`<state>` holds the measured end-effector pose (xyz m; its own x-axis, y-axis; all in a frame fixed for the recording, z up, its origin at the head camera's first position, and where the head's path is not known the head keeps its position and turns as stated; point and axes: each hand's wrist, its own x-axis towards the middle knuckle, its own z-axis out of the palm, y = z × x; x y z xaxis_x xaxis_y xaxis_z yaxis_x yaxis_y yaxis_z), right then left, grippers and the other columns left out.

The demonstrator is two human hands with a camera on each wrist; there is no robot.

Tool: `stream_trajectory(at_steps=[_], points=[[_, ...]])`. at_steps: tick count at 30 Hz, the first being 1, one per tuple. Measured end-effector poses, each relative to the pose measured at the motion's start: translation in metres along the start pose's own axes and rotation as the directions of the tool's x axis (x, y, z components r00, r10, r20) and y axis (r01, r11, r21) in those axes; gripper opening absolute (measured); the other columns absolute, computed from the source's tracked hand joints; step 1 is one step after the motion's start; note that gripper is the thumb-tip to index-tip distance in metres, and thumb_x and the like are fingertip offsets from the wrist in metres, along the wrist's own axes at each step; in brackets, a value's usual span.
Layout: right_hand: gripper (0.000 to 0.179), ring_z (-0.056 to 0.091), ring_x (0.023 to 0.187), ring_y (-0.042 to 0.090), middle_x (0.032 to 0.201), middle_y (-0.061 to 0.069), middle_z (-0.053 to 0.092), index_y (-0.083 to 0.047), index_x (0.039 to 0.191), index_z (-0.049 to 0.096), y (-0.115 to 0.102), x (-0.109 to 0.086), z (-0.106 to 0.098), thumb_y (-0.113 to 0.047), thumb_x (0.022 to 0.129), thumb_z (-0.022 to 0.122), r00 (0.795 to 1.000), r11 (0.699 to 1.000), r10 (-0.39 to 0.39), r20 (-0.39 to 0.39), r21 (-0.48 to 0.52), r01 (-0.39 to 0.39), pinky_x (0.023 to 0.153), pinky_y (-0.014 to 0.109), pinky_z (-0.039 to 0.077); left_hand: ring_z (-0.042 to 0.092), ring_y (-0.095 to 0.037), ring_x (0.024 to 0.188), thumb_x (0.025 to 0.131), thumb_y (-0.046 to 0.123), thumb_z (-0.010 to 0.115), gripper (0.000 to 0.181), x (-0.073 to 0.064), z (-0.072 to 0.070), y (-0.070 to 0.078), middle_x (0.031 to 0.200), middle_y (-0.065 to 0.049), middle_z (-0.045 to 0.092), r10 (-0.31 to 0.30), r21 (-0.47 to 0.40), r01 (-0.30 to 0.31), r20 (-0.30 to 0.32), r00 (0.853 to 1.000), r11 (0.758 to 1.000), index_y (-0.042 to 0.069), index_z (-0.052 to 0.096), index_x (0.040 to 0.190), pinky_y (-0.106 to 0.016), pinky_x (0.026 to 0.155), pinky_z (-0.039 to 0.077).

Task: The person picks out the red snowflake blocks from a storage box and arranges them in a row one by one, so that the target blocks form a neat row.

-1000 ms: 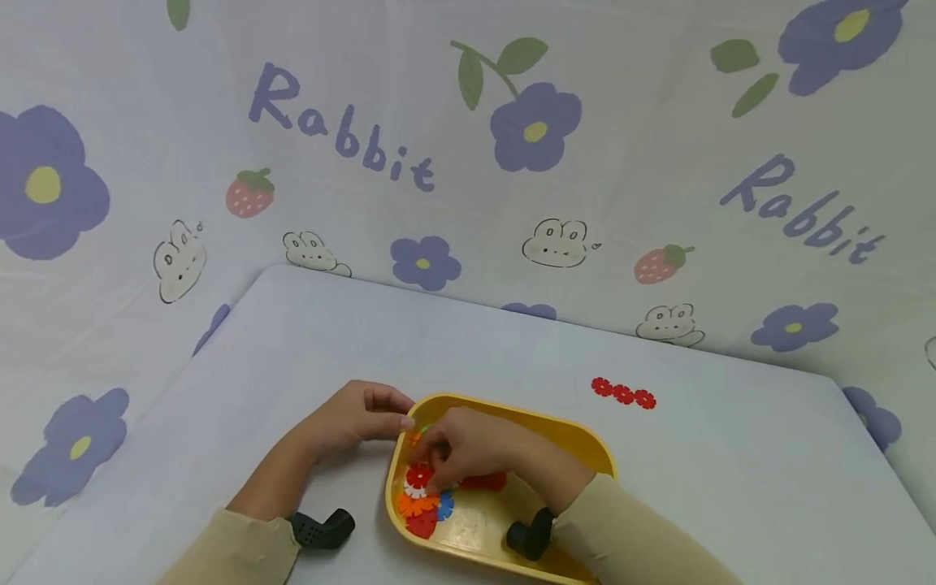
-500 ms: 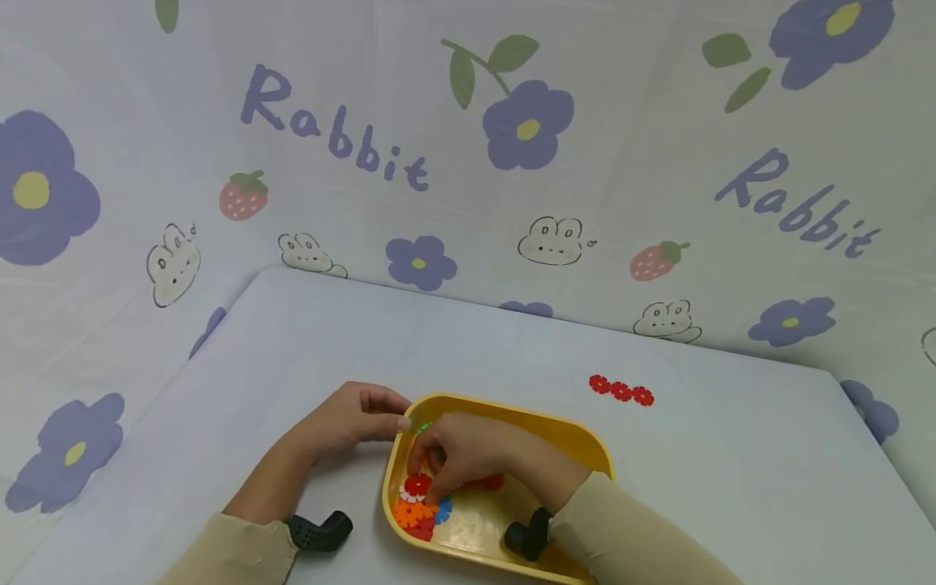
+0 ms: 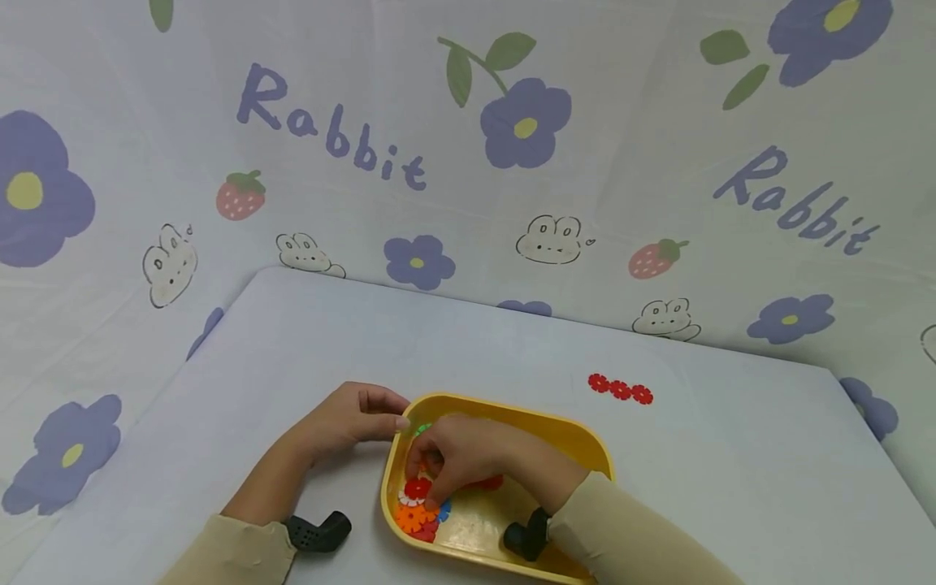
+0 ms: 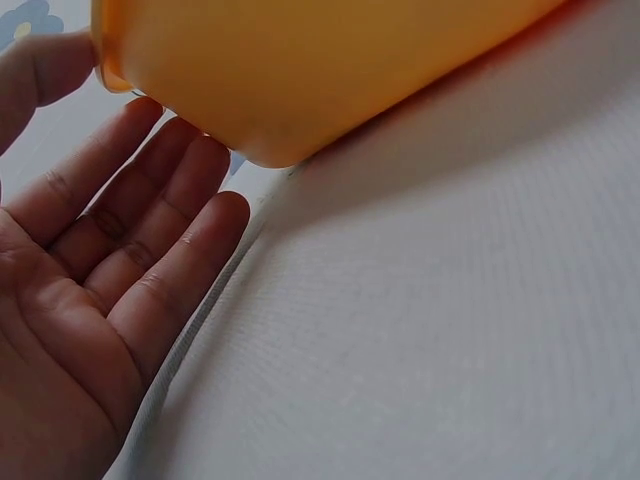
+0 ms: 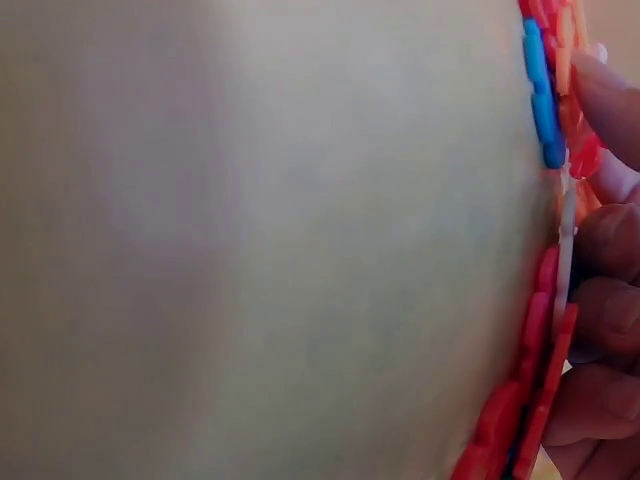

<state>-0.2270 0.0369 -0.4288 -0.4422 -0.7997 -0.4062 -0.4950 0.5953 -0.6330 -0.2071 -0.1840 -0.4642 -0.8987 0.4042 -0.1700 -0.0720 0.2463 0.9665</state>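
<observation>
Discs (image 3: 412,517) with notched edges, in red, orange, white and blue, overlap at the left end of a yellow tray (image 3: 478,528) on the tabletop (image 3: 409,333). The person's right hand (image 3: 468,455) is inside the tray with curled fingers, thumb and fingertips among the discs; whether it pinches one cannot be told. The left hand (image 3: 358,418) grips the rim at the far left corner, thumb on the edge, fingers outside the wall. Because the discs are thin and overlapping, a pinch could well bring up two, or a neighbour caught by its notches. If the left hand bore down or pulled, the tray might tilt or slide. The black wrist device (image 3: 526,536) over the tray could knock its wall. Farther right lies a row of three red discs (image 3: 620,390).
</observation>
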Motion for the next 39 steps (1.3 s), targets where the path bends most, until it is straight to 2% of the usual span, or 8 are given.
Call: stream_trajectory(at_steps=[6, 14, 20, 24, 27, 33, 39], points=[[0.031, 0.052, 0.068, 0.007, 0.073, -0.007, 0.055, -0.028, 0.102, 0.067, -0.0012, -0.0012, 0.0004, -0.028, 0.077, 0.084, 1.0, 1.0, 0.002, 0.016, -0.008, -0.002, 0.055, 0.018, 0.038, 0.068, -0.02, 0.103, 0.089, 0.031, 0.073, 0.037, -0.001, 0.0009, 0.0005, 0.115, -0.008, 0.071, 0.002, 0.0, -0.002, -0.001, 1.0, 1.0, 0.007, 0.07, 0.116, -0.037, 0.094, 0.056], [0.027, 0.051, 0.063, 0.006, 0.07, -0.007, 0.055, -0.024, 0.101, 0.069, -0.0002, -0.0001, 0.0, -0.025, 0.078, 0.084, 1.0, 1.0, -0.003, 0.013, -0.004, 0.003, 0.054, 0.017, 0.039, 0.068, -0.02, 0.101, 0.089, 0.031, 0.073, 0.036, 0.0005, 0.0004, 0.0008, 0.114, -0.008, 0.071, 0.003, -0.002, -0.003, 0.002, 1.0, 1.0, 0.007, 0.07, 0.116, -0.036, 0.093, 0.056], [0.019, 0.052, 0.064, 0.005, 0.071, -0.008, 0.058, -0.024, 0.1, 0.072, 0.0015, -0.001, -0.0004, -0.03, 0.083, 0.079, 1.0, 1.0, -0.015, 0.005, 0.004, 0.015, 0.055, 0.017, 0.042, 0.068, -0.019, 0.101, 0.088, 0.032, 0.074, 0.038, 0.0009, -0.0004, -0.0005, 0.113, -0.008, 0.071, -0.001, -0.011, 0.001, 0.002, 1.0, 1.0, 0.007, 0.07, 0.116, -0.035, 0.092, 0.056], [0.015, 0.054, 0.067, 0.004, 0.076, -0.012, 0.064, -0.021, 0.101, 0.077, 0.004, -0.0021, -0.0013, -0.029, 0.088, 0.073, 0.999, 0.998, -0.051, -0.016, 0.025, 0.051, 0.06, 0.016, 0.044, 0.068, -0.019, 0.102, 0.088, 0.032, 0.073, 0.038, 0.0004, -0.0002, -0.001, 0.114, -0.008, 0.071, 0.0, -0.018, 0.0, 0.005, 1.0, 1.0, 0.006, 0.07, 0.116, -0.036, 0.093, 0.056], [0.012, 0.054, 0.069, 0.002, 0.079, -0.015, 0.067, -0.021, 0.096, 0.077, 0.0042, -0.0032, -0.0021, -0.029, 0.088, 0.074, 0.996, 0.997, -0.071, -0.051, 0.036, 0.073, 0.062, 0.016, 0.047, 0.068, -0.02, 0.102, 0.088, 0.031, 0.073, 0.038, 0.0001, 0.0003, -0.0008, 0.114, -0.009, 0.071, 0.001, -0.023, -0.001, 0.005, 1.0, 1.0, 0.006, 0.07, 0.116, -0.036, 0.093, 0.056], [0.009, 0.054, 0.066, 0.004, 0.074, -0.012, 0.066, -0.025, 0.082, 0.075, 0.0021, -0.0065, -0.0033, -0.03, 0.08, 0.082, 0.992, 0.994, -0.035, -0.125, 0.095, 0.047, 0.058, 0.016, 0.044, 0.069, -0.019, 0.101, 0.088, 0.03, 0.073, 0.038, 0.0, 0.0007, 0.0001, 0.114, -0.008, 0.071, 0.0, -0.027, 0.0, 0.003, 1.0, 1.0, 0.005, 0.069, 0.116, -0.036, 0.092, 0.056], [0.005, 0.057, 0.065, 0.006, 0.074, -0.01, 0.069, -0.023, 0.087, 0.077, 0.0005, -0.0082, -0.0061, -0.028, 0.085, 0.077, 0.991, 0.985, -0.01, -0.13, 0.169, 0.033, 0.056, 0.018, 0.047, 0.069, -0.019, 0.101, 0.088, 0.031, 0.073, 0.037, -0.0007, 0.0007, 0.0005, 0.114, -0.008, 0.071, -0.005, -0.021, 0.005, -0.006, 1.0, 1.0, 0.006, 0.07, 0.116, -0.036, 0.092, 0.056]])
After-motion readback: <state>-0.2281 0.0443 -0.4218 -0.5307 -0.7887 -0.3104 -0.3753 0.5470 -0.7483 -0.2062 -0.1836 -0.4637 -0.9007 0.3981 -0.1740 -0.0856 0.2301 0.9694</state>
